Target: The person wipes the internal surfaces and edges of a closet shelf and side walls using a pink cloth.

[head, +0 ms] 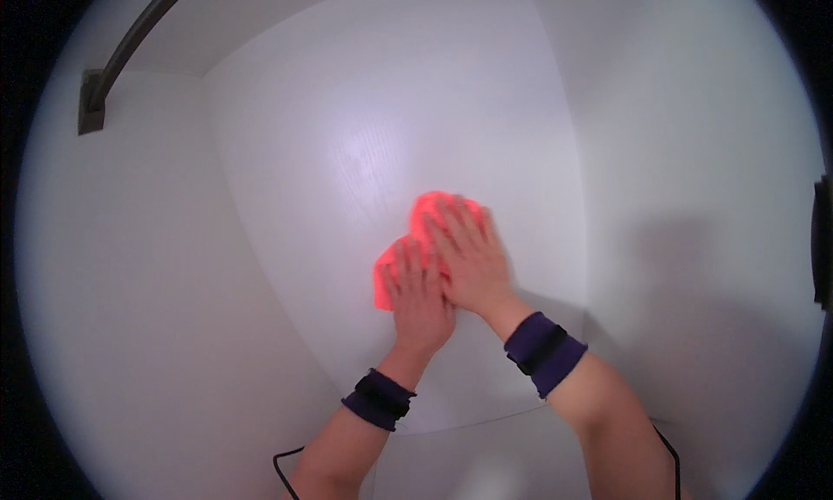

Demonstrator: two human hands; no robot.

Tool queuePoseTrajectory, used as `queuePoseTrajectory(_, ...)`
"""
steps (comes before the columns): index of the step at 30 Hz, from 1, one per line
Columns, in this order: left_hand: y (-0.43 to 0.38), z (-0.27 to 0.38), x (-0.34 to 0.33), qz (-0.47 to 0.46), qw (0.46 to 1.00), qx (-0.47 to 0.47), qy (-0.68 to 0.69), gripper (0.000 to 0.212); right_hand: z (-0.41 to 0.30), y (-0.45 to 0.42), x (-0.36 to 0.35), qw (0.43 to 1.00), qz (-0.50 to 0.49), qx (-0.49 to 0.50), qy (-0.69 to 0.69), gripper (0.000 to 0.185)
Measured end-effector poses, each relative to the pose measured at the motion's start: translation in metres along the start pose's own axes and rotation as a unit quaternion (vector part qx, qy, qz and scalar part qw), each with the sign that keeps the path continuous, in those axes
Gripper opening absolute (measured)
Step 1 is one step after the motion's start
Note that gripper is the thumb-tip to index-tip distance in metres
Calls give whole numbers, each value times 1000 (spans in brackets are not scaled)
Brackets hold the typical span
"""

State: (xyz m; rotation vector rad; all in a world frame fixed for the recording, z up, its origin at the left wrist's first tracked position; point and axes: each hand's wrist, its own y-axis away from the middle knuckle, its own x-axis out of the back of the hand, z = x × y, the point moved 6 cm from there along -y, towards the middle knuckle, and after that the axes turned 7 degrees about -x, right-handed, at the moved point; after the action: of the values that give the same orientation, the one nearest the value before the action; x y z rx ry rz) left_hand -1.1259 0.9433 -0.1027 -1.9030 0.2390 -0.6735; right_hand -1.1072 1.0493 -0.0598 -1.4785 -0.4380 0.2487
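Note:
A bright pink-orange cloth (385, 285) lies flat against the white back panel (403, 96) of a cabinet-like enclosure. My left hand (420, 298) presses on its lower left part with the fingers extended. Just above and to the right, my right hand (470, 256) rests on the cloth's upper part, fingers slightly spread. The two hands are side by side and close together. Beneath the palms, part of the cloth is hidden. Each wrist has a dark purple band with a black strap.
White side panels stand at the left (143, 252) and right (683, 142). A dark metal rod (140, 31) in a bracket (91, 103) crosses the upper left. A dark fitting (822, 243) sits at the far right edge. Thin black cables hang by both forearms.

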Motion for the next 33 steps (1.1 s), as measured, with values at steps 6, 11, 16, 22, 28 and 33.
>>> queuePoseTrajectory(6,20,50,-32,-155,965,-195,77,65,48,106,-5,973,80,-207,64,61)
queuePoseTrajectory(11,80,66,-64,-162,947,-244,133,66,62,204,-49,953,54,-287,86,68)
queuePoseTrajectory(16,118,36,-95,-173,955,-207,120,65,37,209,-76,962,105,-242,72,67)
queuePoseTrajectory(22,106,33,-123,-28,997,-37,65,62,68,169,-94,993,29,-110,41,67)
queuePoseTrajectory(28,170,25,-234,124,982,137,33,63,94,198,-163,992,-73,104,-7,62)
queuePoseTrajectory(33,241,39,-278,237,935,261,39,65,81,252,-190,964,-97,246,-7,61)
